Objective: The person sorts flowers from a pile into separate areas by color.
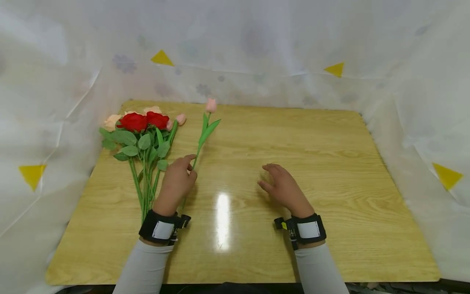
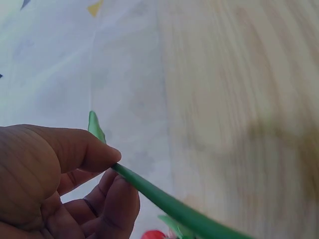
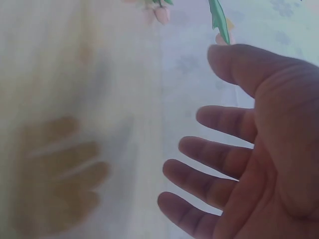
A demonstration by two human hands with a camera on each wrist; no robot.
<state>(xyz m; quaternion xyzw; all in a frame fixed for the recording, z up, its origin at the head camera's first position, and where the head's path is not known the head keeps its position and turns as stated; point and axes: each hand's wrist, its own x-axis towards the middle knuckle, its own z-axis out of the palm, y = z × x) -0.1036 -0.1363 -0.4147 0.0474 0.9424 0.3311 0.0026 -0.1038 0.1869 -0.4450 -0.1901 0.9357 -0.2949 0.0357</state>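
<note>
My left hand (image 1: 178,178) pinches the green stem (image 2: 164,197) of a pink tulip (image 1: 211,105) between thumb and fingers. The tulip's bloom points toward the back of the table, with long green leaves (image 1: 207,132) below it. To the left of that hand lies a bunch of flowers: red roses (image 1: 134,122), pale peach roses (image 1: 111,122) and other pink tulips (image 1: 180,119). Over the middle of the table my right hand (image 1: 286,188) holds nothing; its fingers (image 3: 212,152) are spread and relaxed in the right wrist view.
A wood-grain table (image 1: 330,155) lies under both hands. White patterned sheeting (image 1: 257,49) surrounds its back and sides, with yellow triangles (image 1: 335,70) on it. The bunch's green stems (image 1: 147,192) run toward the front left, partly behind the left wrist.
</note>
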